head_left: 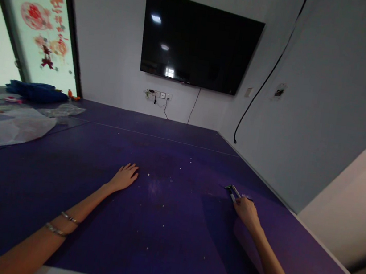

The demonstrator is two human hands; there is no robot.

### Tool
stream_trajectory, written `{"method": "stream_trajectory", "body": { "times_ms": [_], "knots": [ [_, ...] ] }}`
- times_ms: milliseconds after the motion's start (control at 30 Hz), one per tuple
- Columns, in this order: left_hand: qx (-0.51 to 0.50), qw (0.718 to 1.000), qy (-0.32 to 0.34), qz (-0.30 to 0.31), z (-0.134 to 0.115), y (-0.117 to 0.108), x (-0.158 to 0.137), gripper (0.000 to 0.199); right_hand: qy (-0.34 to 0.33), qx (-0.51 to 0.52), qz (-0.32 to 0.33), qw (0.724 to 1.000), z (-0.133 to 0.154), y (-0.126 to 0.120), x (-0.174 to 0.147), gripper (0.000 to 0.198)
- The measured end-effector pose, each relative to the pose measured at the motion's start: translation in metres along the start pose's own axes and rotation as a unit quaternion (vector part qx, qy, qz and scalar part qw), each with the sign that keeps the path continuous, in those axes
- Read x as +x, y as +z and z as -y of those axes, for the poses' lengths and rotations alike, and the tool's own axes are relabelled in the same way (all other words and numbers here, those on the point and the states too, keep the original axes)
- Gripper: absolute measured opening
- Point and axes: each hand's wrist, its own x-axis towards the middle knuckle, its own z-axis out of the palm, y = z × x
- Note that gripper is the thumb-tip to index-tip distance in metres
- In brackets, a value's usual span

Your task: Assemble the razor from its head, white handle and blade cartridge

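Note:
My left hand (125, 177) lies palm down on the dark purple tabletop (91, 215), fingers stretched out, with nothing in it. Two silvery bangles (69, 217) circle that forearm. On the right, the fingers of my right hand (246, 209) are closed on a small two-armed tool (234, 193), pale along its arms. It points away to the left, and a thin greenish-dark bit shows at its far end. I cannot make out its exact kind. Small white scraps (148, 174) are scattered over the tabletop between my hands.
Clear plastic wrapping (32, 126) and folded dark blue cloth (37, 91) lie at the far left. A black television (198, 44) hangs on the wall beyond the table. A black cable (264, 80) dangles at the right. The table's right edge meets the wall.

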Motion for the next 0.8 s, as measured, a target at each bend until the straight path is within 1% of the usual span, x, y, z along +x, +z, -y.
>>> {"method": "stream_trajectory", "body": {
  "times_ms": [100, 200, 267, 333, 400, 467, 533, 600, 700, 800],
  "knots": [
    [-0.003, 1.000, -0.003, 0.002, 0.002, 0.000, 0.002, 0.049, 0.006, 0.008, 0.002, 1.000, 0.000, 0.000, 0.000, 0.026],
    [-0.012, 1.000, -0.021, -0.001, 0.000, -0.002, 0.005, 0.047, 0.020, 0.017, 0.006, 1.000, 0.000, -0.001, -0.001, 0.027],
    [-0.022, 0.999, -0.032, -0.016, -0.007, -0.007, 0.008, 0.045, 0.029, 0.027, 0.006, 0.999, 0.002, -0.002, -0.001, 0.026],
    [-0.036, 0.998, -0.025, -0.039, -0.022, -0.015, 0.012, 0.042, 0.033, 0.045, 0.005, 0.998, 0.006, -0.003, -0.002, 0.026],
    [-0.065, 0.996, -0.001, -0.060, -0.045, -0.025, 0.016, 0.038, 0.025, 0.069, -0.001, 0.997, 0.015, -0.005, -0.002, 0.027],
    [-0.115, 0.990, 0.040, -0.068, -0.076, -0.034, 0.020, 0.033, -0.002, 0.098, -0.019, 0.995, 0.029, -0.009, -0.002, 0.029],
    [-0.187, 0.978, 0.066, -0.069, -0.111, -0.039, 0.022, 0.029, -0.035, 0.126, -0.036, 0.991, 0.047, -0.013, -0.003, 0.030],
    [-0.268, 0.958, 0.090, -0.052, -0.146, -0.040, 0.024, 0.027, -0.062, 0.155, -0.046, 0.985, 0.069, -0.017, -0.006, 0.031],
    [-0.365, 0.928, 0.077, -0.006, -0.191, -0.031, 0.026, 0.025, -0.101, 0.182, -0.057, 0.976, 0.103, -0.024, -0.015, 0.031],
    [-0.424, 0.905, 0.031, 0.034, -0.222, -0.020, 0.032, 0.028, -0.135, 0.158, -0.081, 0.975, 0.133, -0.029, -0.027, 0.028]
  ]
}}
